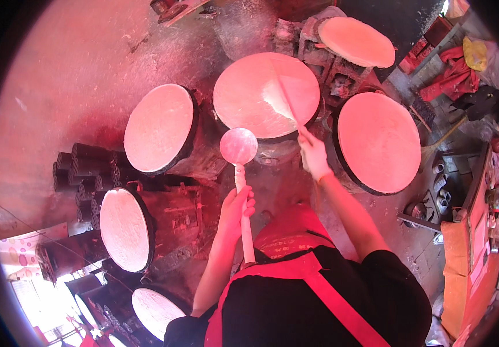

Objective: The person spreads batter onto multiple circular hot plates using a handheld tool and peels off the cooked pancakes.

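My left hand [235,212] grips the thick pale handle of a round ladle [238,145], its bowl just in front of the middle griddle's near edge. My right hand [314,155] holds a thin, long spreader [287,97], whose blade lies across the right half of the middle round griddle [243,97]. A pale layer, apparently batter, covers that griddle, with a brighter patch beside the blade. To the right is another coated griddle [379,143]; on the left side stand a tilted-looking griddle [159,128] and a nearer one [124,230], both with pale tops.
Black honeycomb coal briquettes [97,173] are stacked at the left. A round stack of pale flat sheets [357,42] rests on blocks at the back right. A straw broom [438,143], a metal kettle [416,211] and an orange-covered table [454,277] occupy the right side.
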Motion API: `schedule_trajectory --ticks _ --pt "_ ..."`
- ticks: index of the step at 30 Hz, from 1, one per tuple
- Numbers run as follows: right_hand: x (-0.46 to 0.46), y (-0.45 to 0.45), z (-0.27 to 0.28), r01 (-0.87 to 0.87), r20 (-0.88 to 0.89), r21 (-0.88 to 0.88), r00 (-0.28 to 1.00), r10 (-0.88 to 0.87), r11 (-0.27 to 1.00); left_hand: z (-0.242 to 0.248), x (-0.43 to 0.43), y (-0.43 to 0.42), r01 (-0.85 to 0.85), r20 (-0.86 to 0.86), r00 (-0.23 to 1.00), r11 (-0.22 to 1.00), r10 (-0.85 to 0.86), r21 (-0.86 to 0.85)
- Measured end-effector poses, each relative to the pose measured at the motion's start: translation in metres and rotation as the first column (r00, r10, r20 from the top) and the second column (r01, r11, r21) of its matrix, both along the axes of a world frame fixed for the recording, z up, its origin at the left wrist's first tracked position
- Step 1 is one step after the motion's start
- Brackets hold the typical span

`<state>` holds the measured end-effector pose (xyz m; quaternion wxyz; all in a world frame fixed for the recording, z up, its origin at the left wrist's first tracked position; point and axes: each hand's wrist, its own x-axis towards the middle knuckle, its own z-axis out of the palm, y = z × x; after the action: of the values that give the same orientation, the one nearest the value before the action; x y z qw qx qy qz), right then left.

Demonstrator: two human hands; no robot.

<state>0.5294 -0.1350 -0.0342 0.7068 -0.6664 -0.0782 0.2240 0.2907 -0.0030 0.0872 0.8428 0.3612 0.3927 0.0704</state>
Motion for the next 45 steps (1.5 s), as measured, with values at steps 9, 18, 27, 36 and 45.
schedule_trajectory --ticks 9,18,27,36,45 --pt "0.017 -0.035 0.046 -0.193 -0.236 -0.059 0.956 0.174 0.979 -0.019 0.038 0.033 0.11 -0.032 0.994 0.993 -0.109 0.044" --pt "-0.073 -0.038 0.025 0.148 -0.413 0.08 0.905 -0.103 0.986 -0.067 0.165 0.068 0.213 -0.179 0.971 0.908 -0.157 0.36" --pt "-0.03 -0.041 0.085 -0.06 -0.353 0.106 0.931 0.094 0.993 0.008 0.131 0.085 0.265 0.114 0.964 0.908 -0.241 -0.324" --pt "-0.097 -0.027 0.019 -0.155 0.276 -0.405 0.919 0.282 0.901 0.023 0.029 0.108 0.191 0.019 0.975 0.791 -0.221 -0.581" --pt "-0.13 -0.023 0.047 -0.186 0.232 -0.592 0.892 0.387 0.784 0.016 -0.075 0.1 0.127 -0.2 0.971 0.991 -0.133 -0.042"
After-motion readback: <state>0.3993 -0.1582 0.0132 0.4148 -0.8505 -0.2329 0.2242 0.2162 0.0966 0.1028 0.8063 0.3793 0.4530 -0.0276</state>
